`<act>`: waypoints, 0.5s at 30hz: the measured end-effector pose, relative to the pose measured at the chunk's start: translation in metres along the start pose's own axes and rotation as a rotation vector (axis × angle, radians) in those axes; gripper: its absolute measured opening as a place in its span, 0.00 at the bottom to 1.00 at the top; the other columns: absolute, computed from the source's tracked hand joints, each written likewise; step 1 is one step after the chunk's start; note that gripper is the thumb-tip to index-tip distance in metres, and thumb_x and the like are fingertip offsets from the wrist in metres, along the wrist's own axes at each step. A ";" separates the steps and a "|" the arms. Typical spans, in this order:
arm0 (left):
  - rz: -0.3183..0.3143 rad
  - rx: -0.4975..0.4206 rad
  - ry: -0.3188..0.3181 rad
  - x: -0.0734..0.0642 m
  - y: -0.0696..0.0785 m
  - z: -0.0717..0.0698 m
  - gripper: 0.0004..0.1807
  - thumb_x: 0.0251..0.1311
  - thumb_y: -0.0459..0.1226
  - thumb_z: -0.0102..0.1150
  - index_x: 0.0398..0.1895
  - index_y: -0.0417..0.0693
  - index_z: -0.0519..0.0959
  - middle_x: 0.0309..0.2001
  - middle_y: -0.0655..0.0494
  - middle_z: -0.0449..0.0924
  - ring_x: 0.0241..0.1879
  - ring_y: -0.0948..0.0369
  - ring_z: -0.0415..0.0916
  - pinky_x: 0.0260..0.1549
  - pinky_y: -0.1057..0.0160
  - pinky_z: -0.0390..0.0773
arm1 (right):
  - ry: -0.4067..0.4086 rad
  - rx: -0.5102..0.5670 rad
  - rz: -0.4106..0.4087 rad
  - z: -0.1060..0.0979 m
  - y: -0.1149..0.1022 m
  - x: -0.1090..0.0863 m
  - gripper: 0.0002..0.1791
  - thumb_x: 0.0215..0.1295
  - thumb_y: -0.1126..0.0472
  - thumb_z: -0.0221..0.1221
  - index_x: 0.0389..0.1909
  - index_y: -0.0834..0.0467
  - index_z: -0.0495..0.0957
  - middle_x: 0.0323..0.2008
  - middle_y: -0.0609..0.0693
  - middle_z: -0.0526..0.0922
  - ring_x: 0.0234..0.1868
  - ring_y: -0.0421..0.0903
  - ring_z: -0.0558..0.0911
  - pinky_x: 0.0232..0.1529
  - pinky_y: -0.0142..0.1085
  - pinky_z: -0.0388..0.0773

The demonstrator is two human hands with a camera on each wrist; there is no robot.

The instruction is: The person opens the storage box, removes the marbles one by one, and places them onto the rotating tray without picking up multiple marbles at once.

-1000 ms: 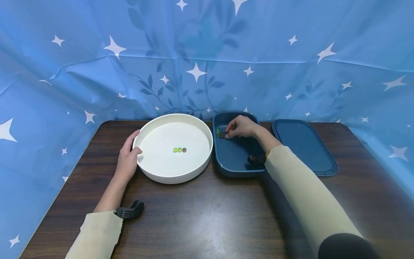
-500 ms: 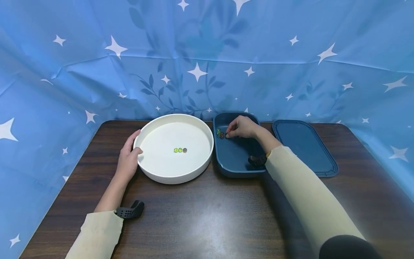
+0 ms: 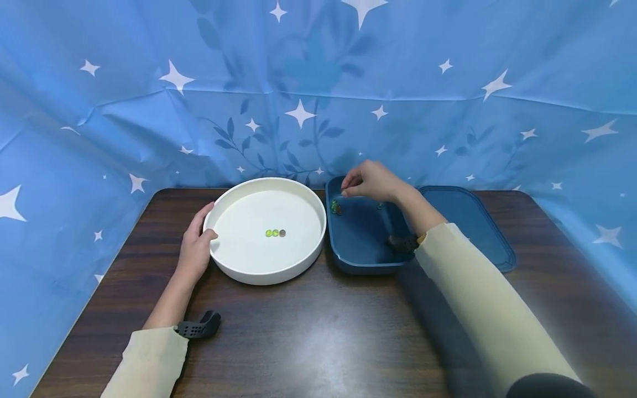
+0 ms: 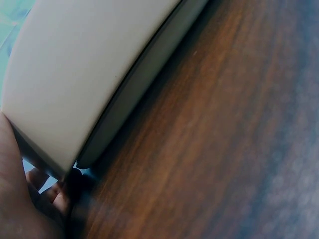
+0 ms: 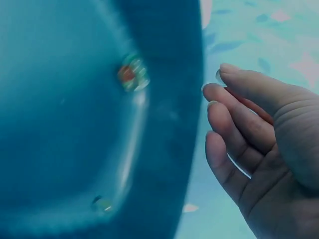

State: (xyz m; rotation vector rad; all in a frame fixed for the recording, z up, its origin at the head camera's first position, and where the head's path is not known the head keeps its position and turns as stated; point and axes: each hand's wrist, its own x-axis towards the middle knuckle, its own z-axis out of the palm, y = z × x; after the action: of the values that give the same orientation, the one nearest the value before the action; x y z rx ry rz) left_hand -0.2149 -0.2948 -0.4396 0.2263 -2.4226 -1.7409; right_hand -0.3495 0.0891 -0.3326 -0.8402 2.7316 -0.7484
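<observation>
My left hand [image 3: 195,249] grips the left rim of a round white tray [image 3: 269,275], thumb inside and fingers outside. In the left wrist view the tray's pale side [image 4: 84,64] fills the upper left. Several small glass marbles, two yellow-green [image 3: 272,233] and a brownish one [image 3: 282,233], lie in a row inside it. Over the blue bin [image 3: 365,243] my right hand [image 3: 373,181] pinches thumb and finger together; a sliver of a glassy marble [image 5: 218,75] shows at the thumb tip, mostly hidden. Below, a green and red marble cluster [image 5: 132,74] sits against the bin's wall.
A single marble [image 5: 102,204] lies apart in another corner of the bin. Right of the bin, partly behind the right sleeve, is a flat blue lid [image 3: 468,221]. The dark wooden table [image 3: 298,337] ends at a blue star-patterned cloth [image 3: 298,66].
My right hand has risen from beside the marble cluster to above the bin. A lone marble at the bin's back right has come into sight. The left hand keeps its hold on the tray.
</observation>
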 end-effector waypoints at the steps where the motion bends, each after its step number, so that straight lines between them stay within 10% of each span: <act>1: -0.001 0.001 0.001 0.000 0.000 0.000 0.41 0.62 0.28 0.40 0.81 0.59 0.55 0.81 0.59 0.52 0.80 0.55 0.48 0.73 0.47 0.55 | 0.009 0.003 -0.012 -0.001 -0.006 -0.001 0.07 0.65 0.59 0.66 0.40 0.58 0.88 0.39 0.54 0.90 0.43 0.49 0.88 0.46 0.44 0.83; 15: 0.010 0.015 -0.001 -0.001 0.000 0.000 0.41 0.62 0.27 0.40 0.81 0.58 0.55 0.81 0.57 0.52 0.80 0.55 0.48 0.75 0.47 0.53 | 0.023 0.080 -0.083 0.024 -0.078 -0.017 0.08 0.66 0.58 0.66 0.43 0.54 0.87 0.40 0.49 0.90 0.43 0.43 0.87 0.42 0.37 0.83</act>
State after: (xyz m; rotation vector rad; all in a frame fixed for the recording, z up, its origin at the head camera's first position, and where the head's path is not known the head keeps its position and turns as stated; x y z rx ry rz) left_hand -0.2144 -0.2943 -0.4397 0.2151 -2.4341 -1.7192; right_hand -0.2910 0.0331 -0.3121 -0.9376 2.6807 -0.8830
